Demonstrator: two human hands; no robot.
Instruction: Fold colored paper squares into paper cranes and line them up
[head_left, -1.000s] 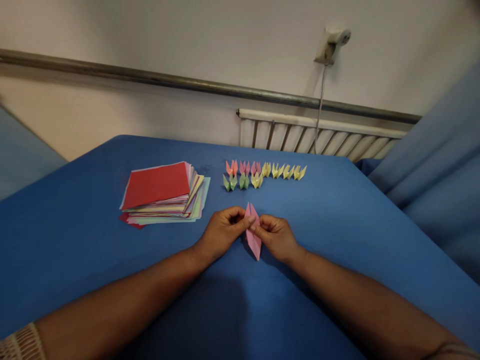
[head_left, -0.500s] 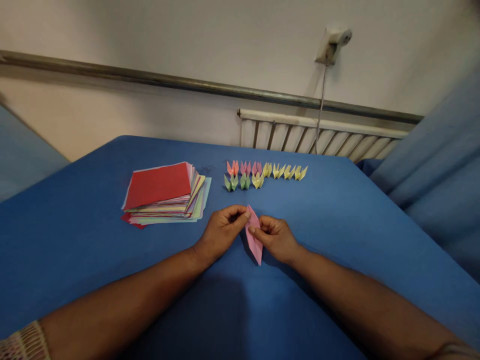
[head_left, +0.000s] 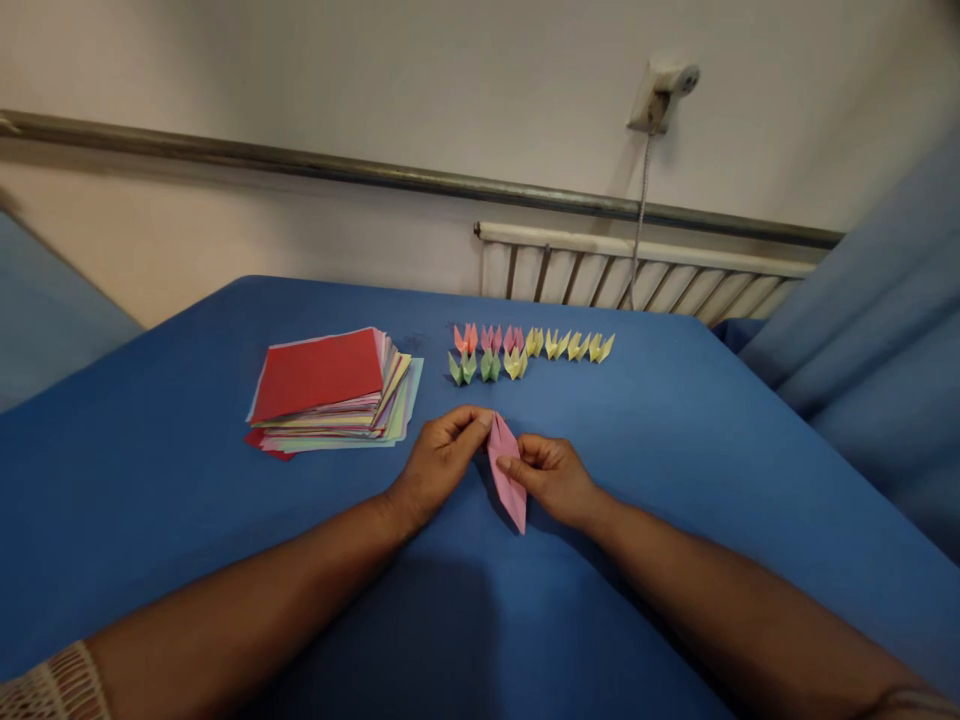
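Note:
A pink folded paper (head_left: 509, 482), long and diamond-shaped with pointed ends, is held between my two hands above the blue table. My left hand (head_left: 444, 452) pinches its upper tip between thumb and fingers. At its right edge my right hand (head_left: 553, 475) grips the middle, thumb on top and fingers behind. Those fingers are partly hidden by the paper. Beyond the hands stand several small folded paper cranes: an orange crane (head_left: 465, 340), pink ones (head_left: 491, 338), green ones (head_left: 490, 365) and yellow ones (head_left: 556, 344).
To the left lies a thick stack of coloured paper (head_left: 322, 378) with a red sheet on top. The blue table (head_left: 187, 500) reaches toward a wall with a metal rail (head_left: 360, 172) and a radiator (head_left: 570, 270). A blue curtain (head_left: 885, 310) hangs at the right.
My left hand has shifted slightly up and left at the paper's tip, and the paper has tilted a little. My right hand keeps its hold. The view has moved slightly.

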